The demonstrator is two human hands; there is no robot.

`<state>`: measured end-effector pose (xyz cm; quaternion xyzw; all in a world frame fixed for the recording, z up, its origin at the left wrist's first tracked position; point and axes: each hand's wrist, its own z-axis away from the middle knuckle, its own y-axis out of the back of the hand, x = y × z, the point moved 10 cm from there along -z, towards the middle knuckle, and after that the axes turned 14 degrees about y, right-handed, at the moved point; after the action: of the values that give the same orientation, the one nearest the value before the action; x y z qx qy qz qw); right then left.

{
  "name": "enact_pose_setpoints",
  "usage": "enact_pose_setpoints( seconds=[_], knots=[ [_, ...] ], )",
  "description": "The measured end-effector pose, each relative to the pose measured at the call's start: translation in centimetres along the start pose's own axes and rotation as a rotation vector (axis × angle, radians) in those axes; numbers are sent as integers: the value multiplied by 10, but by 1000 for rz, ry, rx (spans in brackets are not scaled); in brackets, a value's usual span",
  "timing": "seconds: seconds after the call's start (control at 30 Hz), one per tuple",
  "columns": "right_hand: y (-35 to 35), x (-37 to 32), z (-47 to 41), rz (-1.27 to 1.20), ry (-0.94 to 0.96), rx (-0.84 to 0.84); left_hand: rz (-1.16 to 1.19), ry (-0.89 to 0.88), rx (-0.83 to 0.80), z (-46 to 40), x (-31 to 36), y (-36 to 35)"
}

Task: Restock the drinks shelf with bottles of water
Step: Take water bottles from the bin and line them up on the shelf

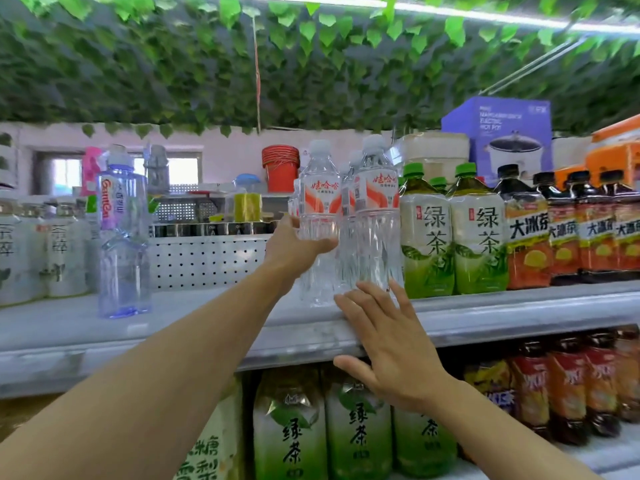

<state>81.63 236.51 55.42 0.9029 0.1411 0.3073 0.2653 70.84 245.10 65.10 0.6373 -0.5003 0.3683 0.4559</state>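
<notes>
Clear water bottles with red and white labels stand together on the top shelf (485, 317). My left hand (294, 247) is wrapped around the left water bottle (318, 202) at its middle, the bottle upright on the shelf. A second water bottle (375, 199) stands just to its right, with more behind it. My right hand (384, 344) hovers open with spread fingers at the shelf's front edge, its fingertips close to the base of the right bottle, touching or not I cannot tell.
Green tea bottles (478, 233) stand right of the water, then dark iced tea bottles (526, 233). A tall bluish bottle (123, 233) stands alone at the left, with bare shelf between. The lower shelf holds more tea bottles (291, 427). Boxes sit behind.
</notes>
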Motion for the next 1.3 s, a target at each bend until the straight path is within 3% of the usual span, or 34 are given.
enact_pose_setpoints(
  seconds=[0.6,1.3],
  knots=[
    [1,-1,0,35,1,3,-112,90,-159,-22,-30,-22],
    [-1,-2,0,34,3,-1,-165,64,-39,-33,-38,-21]
  ],
)
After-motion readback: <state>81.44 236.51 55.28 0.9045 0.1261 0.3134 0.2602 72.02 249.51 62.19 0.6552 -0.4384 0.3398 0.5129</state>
